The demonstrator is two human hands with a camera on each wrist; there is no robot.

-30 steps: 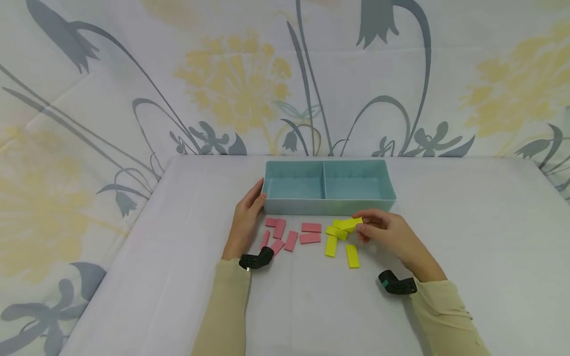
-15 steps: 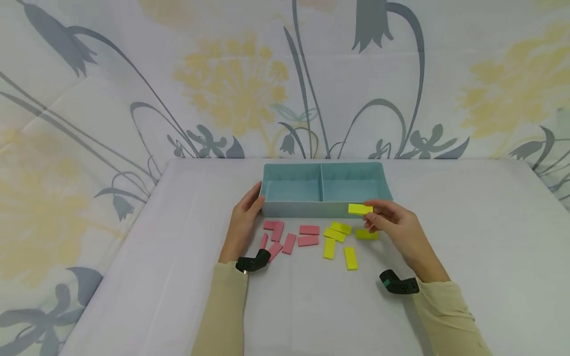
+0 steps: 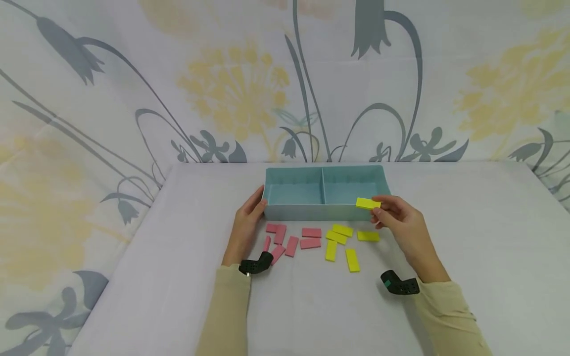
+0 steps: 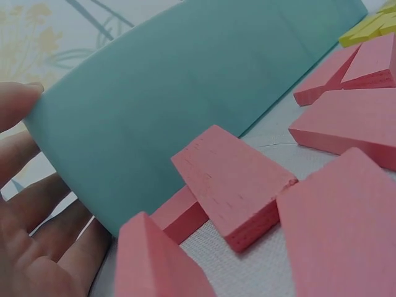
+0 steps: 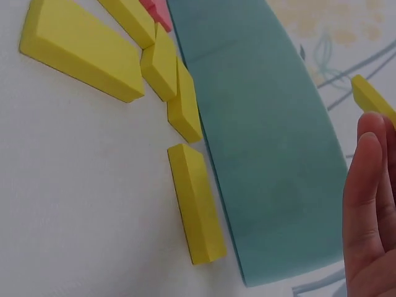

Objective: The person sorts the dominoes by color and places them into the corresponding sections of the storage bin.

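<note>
A light-blue two-compartment box [image 3: 294, 212] stands at the back of the table, both compartments bare. My left hand [image 3: 248, 222] holds its left end, thumb at the front corner and fingers along the end wall, as the left wrist view shows. Between thumb and fingers, my right hand [image 3: 401, 222] pinches a yellow wooden block [image 3: 366, 203], raised at the box's front rim by the right compartment. In the right wrist view only the tip of this block [image 5: 369, 96] shows past the fingers. Several more yellow blocks [image 3: 368, 236] lie before the box.
Several pink wooden blocks [image 3: 310, 243] lie in front of the box's left half, one propped on another [image 4: 235, 185] near the left hand. White cloth [image 3: 334, 316] covers the table. A flower-printed curtain [image 3: 249, 89] hangs behind.
My right hand has lifted one yellow block from the pile and carried it up to the box's front rim. Another yellow block behind it came into sight. The left hand has stayed at the box.
</note>
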